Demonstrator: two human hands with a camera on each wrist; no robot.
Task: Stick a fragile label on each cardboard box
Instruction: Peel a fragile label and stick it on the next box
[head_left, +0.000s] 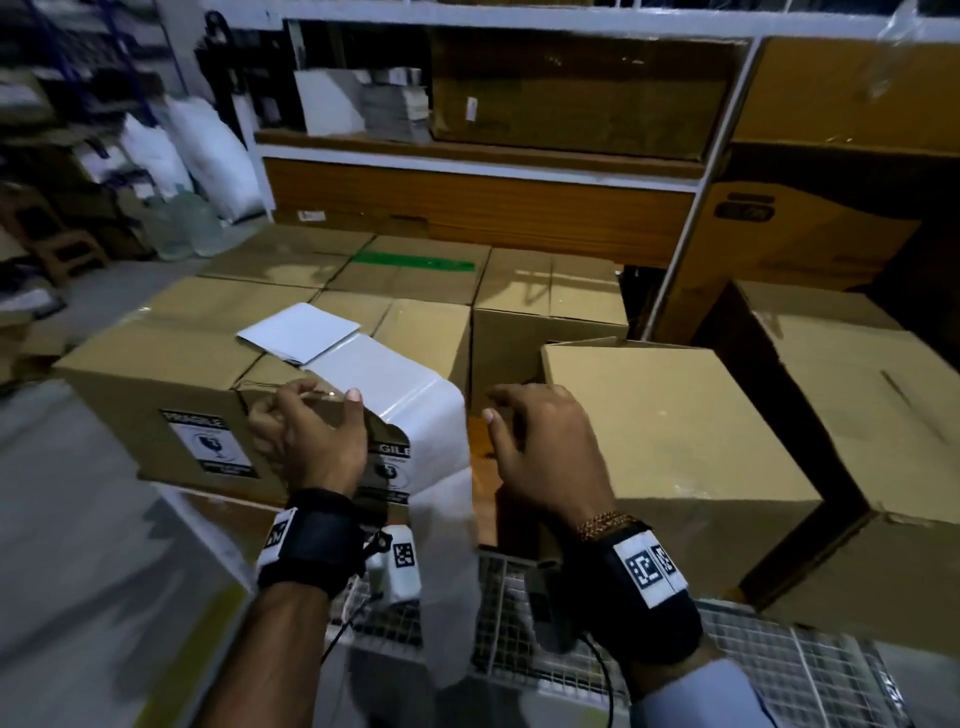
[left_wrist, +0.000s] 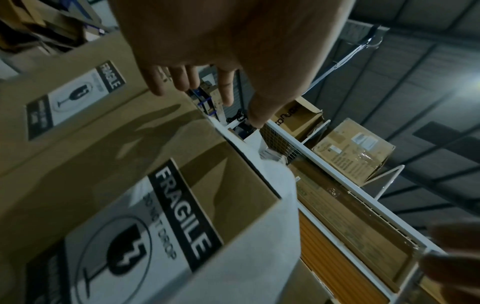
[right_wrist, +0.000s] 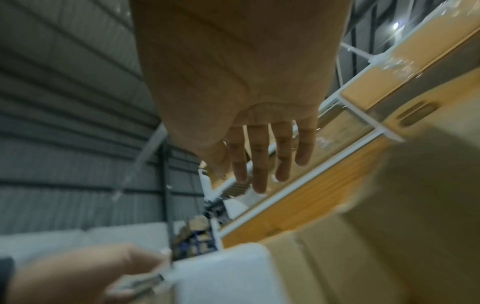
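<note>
Overhead, the left hand (head_left: 306, 436) pinches the top edge of a fragile label (head_left: 390, 457) against a cardboard box (head_left: 171, 364), beside the white backing strip (head_left: 415, 410). Right of it, the right hand (head_left: 540, 452) hovers, fingers loose and empty, near an unlabelled box (head_left: 675, 431). From the left wrist, two stuck labels show below the fingers (left_wrist: 182, 80). From the right wrist, straight fingers (right_wrist: 259, 156) hold nothing. Likely next: peel a label free for that box.

a backing strip (head_left: 395, 374) lies over the left box (head_left: 156, 374), right of its stuck label (head_left: 208, 441).
</note>
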